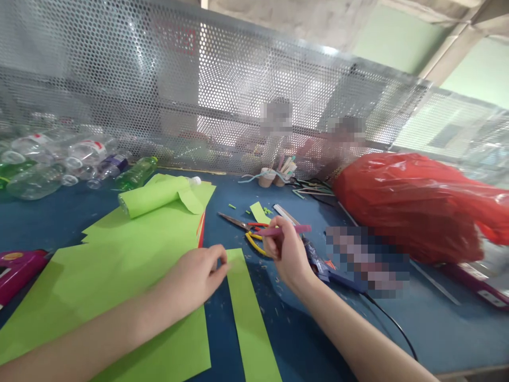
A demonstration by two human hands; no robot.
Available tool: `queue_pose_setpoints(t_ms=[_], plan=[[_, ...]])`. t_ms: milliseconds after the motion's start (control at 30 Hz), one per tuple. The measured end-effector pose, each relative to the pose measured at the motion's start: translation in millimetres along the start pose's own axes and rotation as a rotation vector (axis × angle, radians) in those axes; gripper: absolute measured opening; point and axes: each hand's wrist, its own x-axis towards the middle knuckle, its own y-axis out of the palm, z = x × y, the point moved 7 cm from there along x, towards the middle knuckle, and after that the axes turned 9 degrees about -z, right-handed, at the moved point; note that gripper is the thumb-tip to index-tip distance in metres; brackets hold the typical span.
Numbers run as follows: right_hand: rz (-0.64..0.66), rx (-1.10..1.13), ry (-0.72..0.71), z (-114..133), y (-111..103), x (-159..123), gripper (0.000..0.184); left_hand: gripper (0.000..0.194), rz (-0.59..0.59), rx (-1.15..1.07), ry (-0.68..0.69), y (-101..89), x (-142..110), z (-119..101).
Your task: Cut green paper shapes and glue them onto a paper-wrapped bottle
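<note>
My right hand (289, 257) is closed around a purple pen (301, 228), held nearly level above the blue table. My left hand (201, 273) has its fingers curled, with thumb and fingertips pinched at the upper left edge of a long green paper strip (250, 313). Beneath my left forearm spread large green paper sheets (119, 265). Scissors (234, 220) with orange handles lie behind my right hand, beside yellow-handled pliers (255, 243) partly hidden by it. A small green paper piece (260, 213) sits just beyond. A blue glue gun (338, 277) lies right of my right wrist.
A bottle wrapped in green paper (153, 197) rests on the sheets. Several plastic bottles (85, 151) crowd the back left. Cups of pens (267, 176) stand at the perforated metal screen (167, 79). A red plastic bag (409, 207) bulges at right; a magenta object (19, 273) lies left.
</note>
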Motion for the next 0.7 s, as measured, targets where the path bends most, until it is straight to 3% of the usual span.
queue_pose_setpoints(t_ms=[133, 333, 467, 700], plan=[[0.082, -0.14, 0.043, -14, 7, 1, 0.015, 0.031, -0.026, 0.275, 0.257, 18.0, -16, -13], [0.26, -0.353, -0.061, -24, 22, -8, 0.021, 0.063, 0.015, 0.638, 0.47, 51.5, -34, -25], [0.267, -0.323, -0.112, -26, 20, -4, 0.028, 0.064, 0.008, 0.7, 0.517, 52.8, -36, -29], [0.309, -0.334, -0.076, -30, 24, -4, 0.03, 0.062, 0.032, 0.725, 0.483, 51.1, -32, -29]])
